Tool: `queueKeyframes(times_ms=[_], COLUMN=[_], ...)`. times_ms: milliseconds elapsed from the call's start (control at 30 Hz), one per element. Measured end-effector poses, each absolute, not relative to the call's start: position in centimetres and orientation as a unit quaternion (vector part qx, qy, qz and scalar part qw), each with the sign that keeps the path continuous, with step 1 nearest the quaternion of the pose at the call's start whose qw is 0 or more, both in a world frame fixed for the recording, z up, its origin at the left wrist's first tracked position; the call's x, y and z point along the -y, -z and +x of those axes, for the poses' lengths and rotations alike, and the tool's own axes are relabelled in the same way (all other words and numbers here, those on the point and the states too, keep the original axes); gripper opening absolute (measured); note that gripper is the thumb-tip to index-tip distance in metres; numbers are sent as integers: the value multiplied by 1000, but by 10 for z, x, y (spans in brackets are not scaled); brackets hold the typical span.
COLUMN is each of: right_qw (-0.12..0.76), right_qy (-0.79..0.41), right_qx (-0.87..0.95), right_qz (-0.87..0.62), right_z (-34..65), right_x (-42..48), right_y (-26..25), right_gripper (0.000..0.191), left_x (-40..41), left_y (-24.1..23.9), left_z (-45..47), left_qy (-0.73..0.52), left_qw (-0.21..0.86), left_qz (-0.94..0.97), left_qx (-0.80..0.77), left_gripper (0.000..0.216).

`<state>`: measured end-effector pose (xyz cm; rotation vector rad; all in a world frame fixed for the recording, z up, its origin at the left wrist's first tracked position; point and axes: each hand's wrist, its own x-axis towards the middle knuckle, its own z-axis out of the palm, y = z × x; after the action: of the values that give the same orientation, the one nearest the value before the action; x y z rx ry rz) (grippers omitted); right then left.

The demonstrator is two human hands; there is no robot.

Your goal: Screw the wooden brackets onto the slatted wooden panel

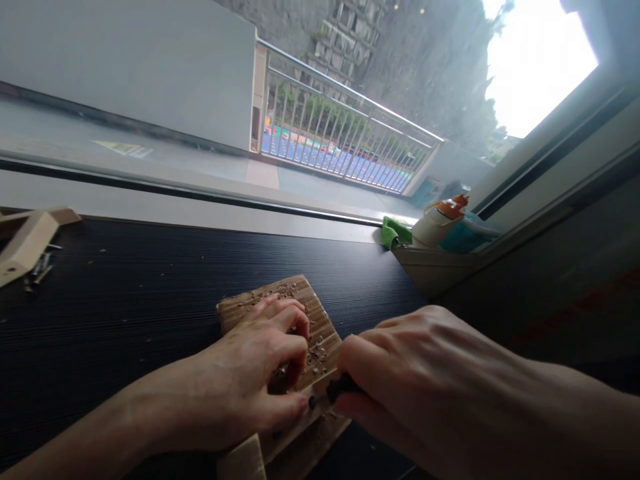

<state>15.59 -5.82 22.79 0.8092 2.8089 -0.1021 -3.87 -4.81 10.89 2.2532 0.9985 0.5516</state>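
Note:
A pale wooden strip (291, 430) with a dark hole near my left thumb lies on a piece of corrugated cardboard (325, 327) strewn with brown shavings. My left hand (250, 370) steadies the strip, its thumb along the wood and its fingers curled over the cardboard. Closed around a dark tool handle (343, 389), my right hand (420, 380) is at the strip's right end, close to the hole. The tool's kind is hidden by the fist. A squared wooden end (243, 460) shows below my left wrist.
Joined wooden pieces (30, 243) and several screws (40, 270) lie at the left of the black table (150, 267). On the window side are a green cloth (395, 232) and a cream bottle with an orange top (440, 220). Window glass runs along the far edge.

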Motion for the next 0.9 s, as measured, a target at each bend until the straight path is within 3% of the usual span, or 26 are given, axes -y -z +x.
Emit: queueKeyframes(times_ms=[233, 433, 600, 700, 900], right_qw=[97, 122, 75, 62, 123], right_qy=[5, 56, 40, 20, 67], right_qx=[-956, -963, -963, -964, -955], right_qz=[276, 232, 255, 256, 262], right_z=[156, 156, 179, 180, 161], right_x=[57, 58, 54, 55, 54], right_y=[-236, -250, -230, -225, -241], right_gripper=[13, 14, 19, 12, 18], left_x=[46, 46, 48, 48, 47], left_y=[-110, -110, -112, -112, -112], left_z=[-37, -37, -38, -38, -37], left_qy=[-202, -194, -185, -182, -180], left_qw=[296, 304, 324, 329, 314], left_qz=[856, 854, 842, 842, 851], left_qx=[-372, -375, -389, -388, -381], left_gripper=[10, 10, 16, 16, 16])
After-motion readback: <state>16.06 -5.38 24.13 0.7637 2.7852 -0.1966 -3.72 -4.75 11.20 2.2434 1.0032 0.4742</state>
